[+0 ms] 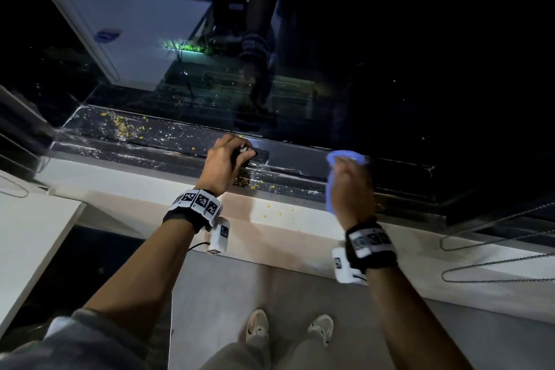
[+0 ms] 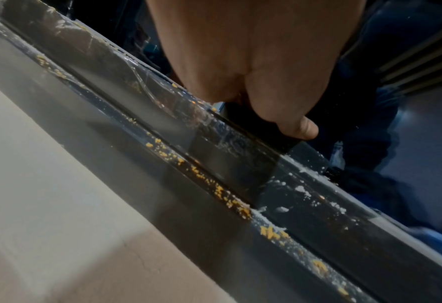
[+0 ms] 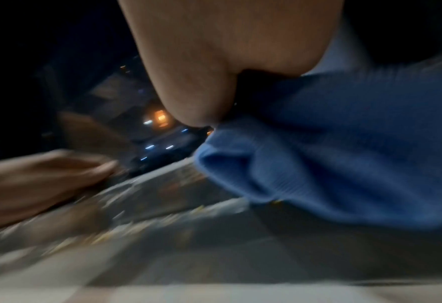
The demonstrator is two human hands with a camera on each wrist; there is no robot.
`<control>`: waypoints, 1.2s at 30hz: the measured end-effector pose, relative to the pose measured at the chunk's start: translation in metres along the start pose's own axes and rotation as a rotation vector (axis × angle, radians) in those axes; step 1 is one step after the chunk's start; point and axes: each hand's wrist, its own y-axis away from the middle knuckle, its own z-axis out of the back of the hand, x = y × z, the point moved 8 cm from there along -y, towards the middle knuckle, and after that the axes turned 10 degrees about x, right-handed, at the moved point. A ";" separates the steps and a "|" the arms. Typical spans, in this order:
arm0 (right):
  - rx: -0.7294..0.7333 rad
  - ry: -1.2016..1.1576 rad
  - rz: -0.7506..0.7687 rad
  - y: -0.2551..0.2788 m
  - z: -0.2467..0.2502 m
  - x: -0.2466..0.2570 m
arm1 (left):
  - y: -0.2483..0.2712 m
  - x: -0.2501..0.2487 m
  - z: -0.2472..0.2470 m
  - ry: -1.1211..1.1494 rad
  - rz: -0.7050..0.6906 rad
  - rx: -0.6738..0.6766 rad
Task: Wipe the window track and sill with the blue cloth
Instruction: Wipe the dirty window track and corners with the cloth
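The left hand (image 1: 223,159) had its grip curled round a dark handle (image 1: 246,155) on the window track (image 1: 168,141); the right hand (image 1: 350,189) had its grip bunched on the blue cloth (image 1: 345,158), held just over the track to the right; yellow crumbs (image 1: 123,126) and white specks littered the dark track; a few crumbs lay on the pale sill (image 1: 285,225) below.

White table edge (image 1: 39,237), bead chains (image 1: 495,267) right.
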 end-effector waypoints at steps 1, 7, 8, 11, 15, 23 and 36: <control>0.013 -0.015 0.084 -0.005 -0.013 0.032 | 0.000 -0.001 0.000 0.001 -0.001 0.003; 0.069 0.128 0.247 -0.005 -0.027 0.106 | 0.001 -0.001 0.002 -0.009 -0.034 0.024; 0.073 0.133 0.217 -0.003 -0.024 0.088 | 0.001 -0.001 0.002 -0.004 -0.027 0.028; 0.079 0.021 0.039 0.005 -0.012 0.021 | 0.000 -0.002 0.001 0.016 -0.010 0.018; 0.012 -0.252 -0.115 -0.008 0.008 0.031 | 0.001 -0.003 0.003 0.008 -0.012 0.006; 0.195 0.244 0.278 -0.031 -0.021 0.127 | 0.001 -0.003 0.004 0.006 -0.017 0.015; 0.171 0.172 0.151 -0.028 -0.027 0.111 | 0.001 -0.002 0.004 0.017 -0.019 0.033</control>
